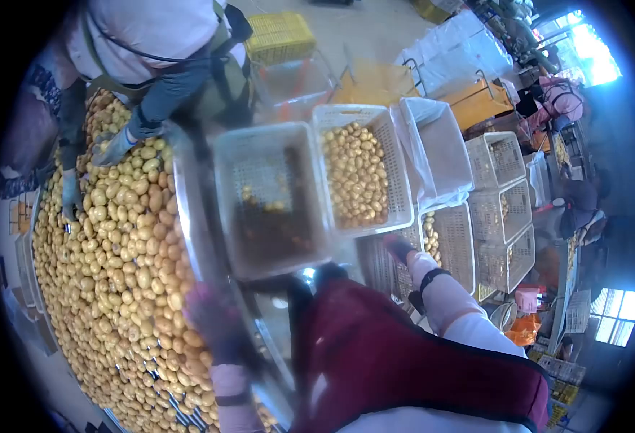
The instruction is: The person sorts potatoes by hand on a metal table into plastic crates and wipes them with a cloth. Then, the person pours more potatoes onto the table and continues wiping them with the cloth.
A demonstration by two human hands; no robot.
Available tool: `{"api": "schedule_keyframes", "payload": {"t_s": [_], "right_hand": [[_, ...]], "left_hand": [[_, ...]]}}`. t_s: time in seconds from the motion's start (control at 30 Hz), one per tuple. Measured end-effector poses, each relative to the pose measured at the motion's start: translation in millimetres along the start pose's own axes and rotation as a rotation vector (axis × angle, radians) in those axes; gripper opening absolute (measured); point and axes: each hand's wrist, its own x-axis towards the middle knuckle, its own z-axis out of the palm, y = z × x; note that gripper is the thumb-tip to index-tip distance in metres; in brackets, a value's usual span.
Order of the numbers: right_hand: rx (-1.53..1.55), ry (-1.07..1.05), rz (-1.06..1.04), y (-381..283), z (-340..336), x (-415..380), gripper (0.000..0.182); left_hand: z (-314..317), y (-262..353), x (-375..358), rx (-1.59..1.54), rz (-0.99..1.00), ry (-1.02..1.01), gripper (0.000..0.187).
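My left hand [209, 310], in a purple and dark glove, is smeared by motion at the edge of a big heap of small yellow-brown potatoes [122, 252]. Its fingers do not show clearly. My right hand [399, 249], dark-gloved below a white sleeve, is over the near rims of the crates; its grip cannot be made out. Just beyond it stands a white crate [409, 195] well filled with potatoes [357, 173]. A whitish tub [225, 180] with a few potatoes at its bottom sits between this crate and the heap. Another crate [461, 245] holds some potatoes.
Across the heap, a co-worker's gloved hands [115, 148] reach into the potatoes. A metal rim [187, 209] edges the heap. A plastic-lined crate [443, 155], stacked crates [501, 198] and a yellow crate [281, 36] stand around. Another person [559, 101] is at the far right.
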Motion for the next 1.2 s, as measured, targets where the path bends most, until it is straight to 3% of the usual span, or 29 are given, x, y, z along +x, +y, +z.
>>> {"api": "schedule_keyframes", "payload": {"t_s": [0.1,0.13,0.23,0.27,0.37,0.4,0.5,0.53,0.67,0.73,0.77,0.8,0.83,0.9,0.93,0.97,1.0,1.03,1.1,1.17,1.2], "right_hand": [[-0.185,0.224,0.034,1.4,-12.2,39.1,0.049],[-0.251,0.298,0.050,-0.8,-9.6,54.8,0.051],[-0.491,0.457,-0.041,-15.5,5.8,113.2,0.056],[-0.627,0.285,-0.180,-12.8,2.2,138.3,0.056],[-0.524,0.104,-0.050,-31.0,12.5,175.1,0.057],[-0.546,0.106,-0.101,-25.1,20.0,185.3,0.056],[-0.555,0.113,-0.181,-14.1,39.5,209.0,0.054],[-0.528,0.113,-0.147,-10.9,44.3,212.0,0.054],[-0.475,0.071,-0.006,-21.3,38.5,218.2,0.059],[-0.131,0.310,0.143,-27.4,29.2,218.5,0.063],[0.038,0.432,0.203,-28.6,25.7,224.0,0.065],[0.128,0.550,0.055,-18.0,25.8,231.3,0.071],[0.048,0.507,0.066,-13.5,22.9,237.1,0.072],[0.056,0.370,0.073,-10.1,13.4,240.7,0.076],[0.140,0.276,0.078,-7.7,7.3,240.8,0.078],[0.380,0.125,0.071,-10.5,-8.4,230.2,0.080],[0.424,0.124,0.098,-12.8,-7.6,229.0,0.080],[0.468,0.123,0.125,-15.9,-6.9,227.3,0.080],[0.170,0.432,0.224,-9.7,25.4,256.9,0.076],[-0.012,0.386,0.188,12.2,30.8,286.9,0.071],[-0.096,0.352,0.188,10.5,27.2,290.7,0.068]], "left_hand": [[19.5,-10.8,2.5,0.100,0.047,0.042,0.085],[14.0,-8.1,2.3,0.095,0.013,-0.033,0.083],[30.1,-14.2,2.0,0.127,0.143,0.152,0.091],[38.8,-20.6,-3.1,0.062,0.016,0.024,0.108],[45.9,-35.9,-6.1,0.055,-0.051,-0.061,0.127],[50.1,-42.1,-8.7,0.100,0.006,-0.021,0.138],[47.0,-39.7,-11.9,-0.109,-0.177,-0.096,0.134],[34.7,-29.3,-7.6,0.030,-0.128,-0.100,0.127],[35.4,-21.2,-2.3,-0.486,-0.522,-0.182,0.119],[21.8,6.0,9.2,-0.695,-0.611,-0.217,0.116],[19.6,10.9,11.7,-0.592,-0.527,-0.202,0.115],[17.3,15.7,14.1,-0.485,-0.447,-0.180,0.115],[16.0,11.4,16.2,-0.164,-0.229,-0.136,0.116],[14.9,8.2,13.3,-0.147,-0.225,-0.166,0.114],[16.5,6.3,8.5,-0.453,-0.438,-0.236,0.112],[18.3,-0.3,2.8,-0.547,-0.498,-0.272,0.110],[20.9,-8.7,-4.5,-0.636,-0.562,-0.304,0.108],[24.9,-24.3,-9.9,-0.514,-0.478,-0.306,0.105],[23.4,-26.3,-12.9,-0.275,-0.313,-0.296,0.099],[8.5,-2.9,7.1,-0.034,-0.151,-0.275,0.094],[8.2,-3.7,7.1,-0.060,-0.155,-0.272,0.093]]}}
